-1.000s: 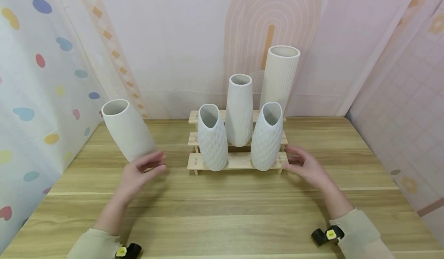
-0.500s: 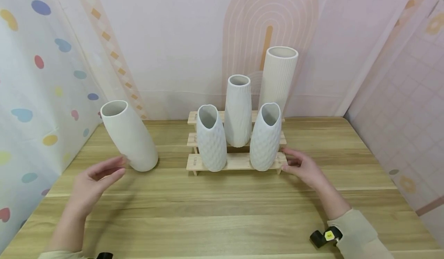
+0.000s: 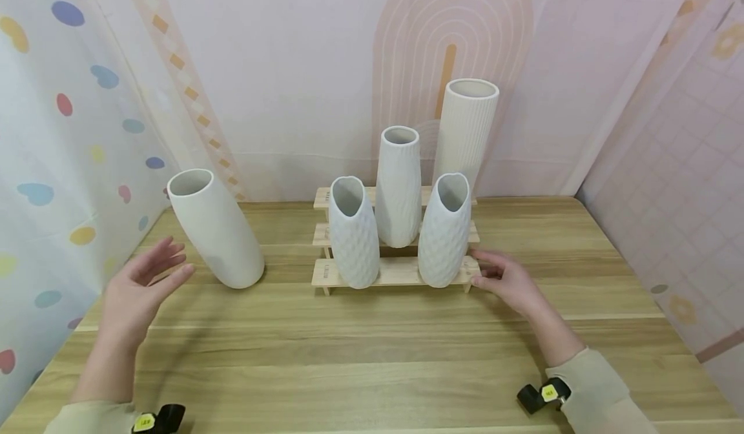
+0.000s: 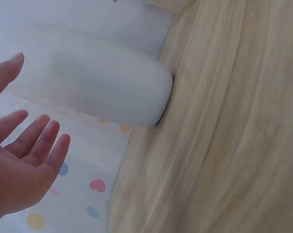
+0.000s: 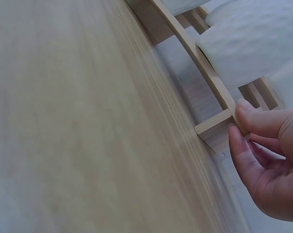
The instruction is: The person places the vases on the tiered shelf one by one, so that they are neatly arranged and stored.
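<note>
A smooth white vase (image 3: 219,234) stands on the table at the left. Beside it, my left hand (image 3: 135,292) hovers with its fingers apart and nothing in them. My right hand (image 3: 510,282) pinches the right end of the lowest board of a three-tier wooden stand (image 3: 401,271); in the right wrist view the thumb (image 5: 255,116) lies on the board's end. Two dimpled vases with slanted mouths, one left (image 3: 356,247) and one right (image 3: 444,243), stand on the lowest tier. A slim textured vase (image 3: 398,192) is on the middle tier, and a tall ribbed vase (image 3: 465,130) rises behind.
The wooden table (image 3: 372,363) spreads in front of the stand. A patterned cloth backdrop (image 3: 290,85) hangs behind the table, with a dotted curtain (image 3: 52,163) on the left and a checked one (image 3: 668,195) on the right.
My left hand has come away from the smooth vase's base to the left, and its fingers have spread. The right hand keeps its place at the stand. The vases have not visibly shifted.
</note>
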`<state>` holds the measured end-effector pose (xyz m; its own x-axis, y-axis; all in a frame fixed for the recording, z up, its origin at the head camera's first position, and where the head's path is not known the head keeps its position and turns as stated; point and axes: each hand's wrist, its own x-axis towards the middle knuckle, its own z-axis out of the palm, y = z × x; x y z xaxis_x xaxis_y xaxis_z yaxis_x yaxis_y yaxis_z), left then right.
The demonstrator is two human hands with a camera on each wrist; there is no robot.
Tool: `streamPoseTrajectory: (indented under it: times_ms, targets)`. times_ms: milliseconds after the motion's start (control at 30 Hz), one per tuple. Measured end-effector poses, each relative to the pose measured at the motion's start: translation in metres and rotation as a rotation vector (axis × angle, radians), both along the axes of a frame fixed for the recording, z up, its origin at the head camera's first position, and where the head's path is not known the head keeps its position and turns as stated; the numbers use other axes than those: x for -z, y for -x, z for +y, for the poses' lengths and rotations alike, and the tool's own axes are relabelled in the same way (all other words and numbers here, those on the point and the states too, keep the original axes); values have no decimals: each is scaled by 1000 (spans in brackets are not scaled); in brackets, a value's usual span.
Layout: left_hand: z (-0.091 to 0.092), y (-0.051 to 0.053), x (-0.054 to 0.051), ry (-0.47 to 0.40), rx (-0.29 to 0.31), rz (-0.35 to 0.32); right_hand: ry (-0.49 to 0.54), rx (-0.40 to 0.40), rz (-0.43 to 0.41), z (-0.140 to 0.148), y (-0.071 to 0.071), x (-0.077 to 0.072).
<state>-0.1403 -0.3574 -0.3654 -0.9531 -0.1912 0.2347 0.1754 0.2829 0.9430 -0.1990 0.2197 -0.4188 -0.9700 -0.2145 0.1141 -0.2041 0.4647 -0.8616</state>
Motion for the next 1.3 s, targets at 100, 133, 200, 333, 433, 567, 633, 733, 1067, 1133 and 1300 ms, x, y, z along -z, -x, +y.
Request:
streamPoseTrajectory:
  times_ms: [100,133,200,333,433,567,633,733,1067,1133,1300]
  targets:
    - [1,7,-2,29,3,-6,-4,-6,13,0,1,1]
    - [2,9,-2,22,16,-1,-3,-6,17,0,1,1]
    - [5,15,-3,-17,42,17,1,-11,26,0,1,1]
    - [11,29,-1,-37,58,28,9,-14,35,0,1,0]
    - [17,37,1,-9,61,28,17,-16,37,-1,0,0]
    - [26,44,7,44,60,27,17,-15,44,-1,0,0]
    - [31,45,10,74,51,27,10,-11,47,-1,0,1]
    - [36,47,14,118,24,36,-2,-1,51,0,1,2]
    - [39,50,14,196,-77,11,-20,-9,44,2,1,4]
    - [40,49,13,196,-90,-5,-21,-14,43,2,1,4]
    - [44,47,11,183,-111,-10,-20,-17,31,2,1,2]
